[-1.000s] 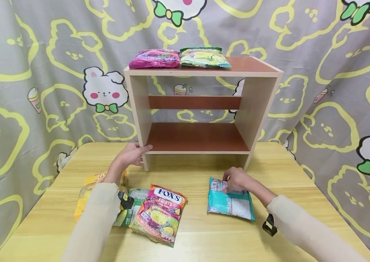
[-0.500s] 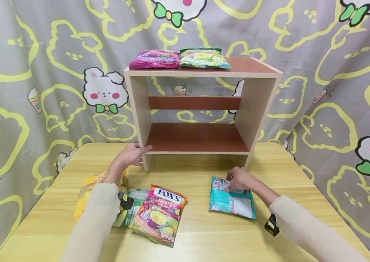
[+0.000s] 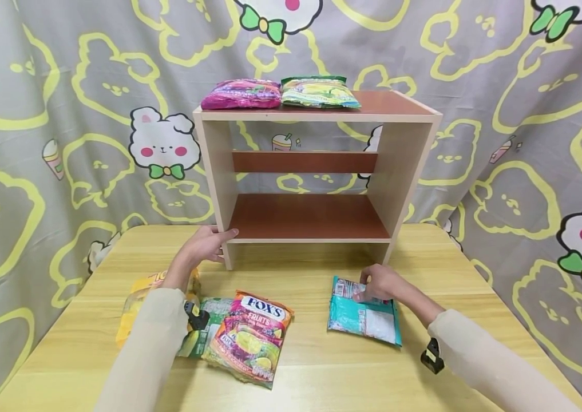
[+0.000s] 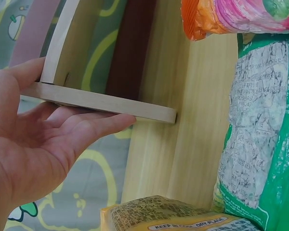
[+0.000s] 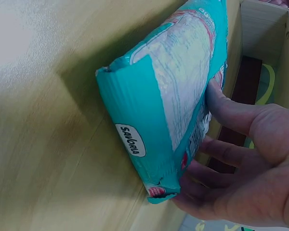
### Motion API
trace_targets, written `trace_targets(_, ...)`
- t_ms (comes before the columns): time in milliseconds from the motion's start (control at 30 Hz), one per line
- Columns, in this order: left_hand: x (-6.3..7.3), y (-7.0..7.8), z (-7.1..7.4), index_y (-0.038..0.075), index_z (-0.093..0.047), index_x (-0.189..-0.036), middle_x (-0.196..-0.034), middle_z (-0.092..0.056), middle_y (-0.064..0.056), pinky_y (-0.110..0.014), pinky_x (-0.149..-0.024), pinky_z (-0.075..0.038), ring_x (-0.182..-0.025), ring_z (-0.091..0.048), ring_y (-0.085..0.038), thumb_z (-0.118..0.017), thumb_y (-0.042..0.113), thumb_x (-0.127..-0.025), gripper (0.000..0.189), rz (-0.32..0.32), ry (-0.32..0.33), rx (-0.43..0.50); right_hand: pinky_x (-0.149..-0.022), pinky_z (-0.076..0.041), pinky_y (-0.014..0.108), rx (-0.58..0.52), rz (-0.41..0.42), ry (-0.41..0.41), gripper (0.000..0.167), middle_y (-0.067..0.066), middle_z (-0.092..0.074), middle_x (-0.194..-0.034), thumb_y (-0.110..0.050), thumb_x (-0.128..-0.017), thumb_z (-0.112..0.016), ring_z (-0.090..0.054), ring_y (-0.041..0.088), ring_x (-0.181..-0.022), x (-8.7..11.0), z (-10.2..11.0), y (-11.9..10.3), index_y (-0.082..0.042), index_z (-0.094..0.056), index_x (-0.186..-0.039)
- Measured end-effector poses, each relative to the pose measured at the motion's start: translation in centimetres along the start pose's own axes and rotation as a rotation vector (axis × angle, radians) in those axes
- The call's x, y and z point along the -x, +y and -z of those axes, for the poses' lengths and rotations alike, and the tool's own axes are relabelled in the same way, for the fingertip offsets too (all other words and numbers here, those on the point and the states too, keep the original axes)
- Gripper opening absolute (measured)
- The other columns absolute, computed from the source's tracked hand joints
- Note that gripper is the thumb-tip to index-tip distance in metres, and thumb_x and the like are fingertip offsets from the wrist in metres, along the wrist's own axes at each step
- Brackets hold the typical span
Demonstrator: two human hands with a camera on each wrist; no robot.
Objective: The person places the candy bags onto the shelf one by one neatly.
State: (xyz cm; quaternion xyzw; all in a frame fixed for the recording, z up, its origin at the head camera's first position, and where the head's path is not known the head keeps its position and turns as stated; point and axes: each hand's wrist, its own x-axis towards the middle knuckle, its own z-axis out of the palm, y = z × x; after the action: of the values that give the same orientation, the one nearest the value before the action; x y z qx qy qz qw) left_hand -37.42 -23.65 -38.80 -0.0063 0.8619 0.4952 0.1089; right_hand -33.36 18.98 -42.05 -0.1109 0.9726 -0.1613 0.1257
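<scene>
My left hand (image 3: 205,244) grips the left side panel of a small wooden shelf (image 3: 311,237), its thumb over the lower board's front edge. In the left wrist view, the fingers (image 4: 106,126) lie along the outer side of the panel (image 4: 108,103). My right hand (image 3: 380,282) holds the upper part of a teal candy bag (image 3: 355,318) low over the table, right of the middle. The right wrist view has the thumb (image 5: 231,108) on one face of the bag (image 5: 130,96), with the other fingers partly hidden behind its edge; "SAVORLA" or similar is printed there.
A purple bag (image 3: 241,94) and a green-yellow bag (image 3: 319,92) lie on the shelf top. Left on the table (image 3: 311,377) are an orange-purple FOX'S fruit candy bag (image 3: 249,337), a green bag (image 3: 213,320) partly under it, and a yellow bag (image 3: 133,303) partly behind my left forearm.
My right hand and the teal bag have shifted slightly to the right, and the bag has turned a little. The left hand keeps its hold on the shelf.
</scene>
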Motion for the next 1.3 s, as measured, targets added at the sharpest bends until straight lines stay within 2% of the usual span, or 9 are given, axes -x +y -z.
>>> trace_targets(267,0.1,0.0,0.0,0.002,-0.037,-0.154,-0.154,-0.042,-0.025,-0.048,-0.097,-0.057,-0.134,-0.049,-0.047,-0.057,0.048,-0.101,0.072,0.003,0.006,-0.009,-0.061,-0.043,0.030,-0.016,0.003,0.002,0.037,0.007,-0.058,-0.085,-0.030,-0.078,-0.088,-0.053,0.023,-0.075,-0.3,-0.2,0.2,-0.006,-0.063,-0.091)
trace_targets(467,0.0,0.0,-0.1,0.002,-0.038,-0.153,-0.153,-0.043,-0.024,-0.049,-0.097,-0.057,-0.134,-0.049,-0.046,-0.057,0.048,-0.102,0.071,0.001,0.010,-0.004,-0.064,-0.042,0.031,-0.024,-0.015,-0.015,0.038,0.007,-0.055,-0.083,-0.028,-0.079,-0.088,-0.052,0.023,-0.078,-0.4,-0.1,0.1,-0.006,-0.059,-0.089)
trace_targets(633,0.0,0.0,-0.1,0.003,-0.038,-0.153,-0.154,-0.042,-0.024,-0.049,-0.097,-0.057,-0.134,-0.049,-0.046,-0.057,0.047,-0.102,0.071,0.006,0.007,-0.001,-0.067,-0.045,0.033,-0.019,-0.024,-0.057,0.040,0.009,-0.056,-0.086,-0.028,-0.079,-0.087,-0.052,0.024,-0.080,-0.2,0.7,-0.2,-0.003,-0.059,-0.091)
trace_targets(800,-0.1,0.0,-0.1,0.003,-0.038,-0.154,-0.154,-0.042,-0.024,-0.049,-0.097,-0.057,-0.134,-0.049,-0.047,-0.057,0.047,-0.102,0.071,0.001,0.008,0.000,-0.078,-0.051,0.040,-0.016,-0.022,-0.115,0.046,0.013,-0.061,-0.096,-0.029,-0.081,-0.086,-0.055,0.027,-0.087,0.0,1.8,-0.5,0.002,-0.061,-0.103)
trace_targets(1000,0.0,0.0,-0.1,0.003,-0.036,-0.154,-0.154,-0.042,-0.025,-0.050,-0.098,-0.056,-0.135,-0.048,-0.048,-0.057,0.047,-0.102,0.072,0.003,0.006,0.008,-0.073,-0.049,0.034,-0.053,0.041,-0.185,0.034,0.009,-0.061,-0.094,-0.021,-0.079,-0.085,-0.054,0.024,-0.086,0.2,3.0,-0.2,-0.001,-0.065,-0.099)
trace_targets(1133,0.1,0.0,-0.1,0.002,-0.037,-0.154,-0.154,-0.042,-0.025,-0.050,-0.098,-0.056,-0.135,-0.048,-0.048,-0.057,0.046,-0.102,0.071,0.006,0.005,0.009,-0.088,-0.056,0.041,-0.107,0.056,-0.228,0.039,0.013,-0.068,-0.109,-0.011,-0.078,-0.081,-0.059,0.025,-0.096,0.3,3.8,-0.1,0.001,-0.071,-0.114)
trace_targets(1233,0.1,0.0,-0.1,0.002,-0.038,-0.153,-0.154,-0.042,-0.025,-0.049,-0.098,-0.056,-0.134,-0.049,-0.047,-0.056,0.046,-0.102,0.070,0.005,0.005,0.008,-0.097,-0.055,0.049,-0.148,0.062,-0.210,0.048,0.020,-0.069,-0.121,-0.008,-0.078,-0.079,-0.061,0.028,-0.105,0.4,4.3,-0.4,0.006,-0.068,-0.122)
trace_targets(1300,0.1,0.1,-0.1,0.002,-0.039,-0.153,-0.153,-0.043,-0.025,-0.049,-0.098,-0.056,-0.134,-0.049,-0.047,-0.056,0.046,-0.102,0.069,0.001,0.005,0.007,-0.098,-0.055,0.050,-0.161,0.055,-0.180,0.048,0.022,-0.068,-0.123,-0.007,-0.078,-0.078,-0.061,0.029,-0.105,0.5,4.5,-0.7,0.007,-0.068,-0.123)
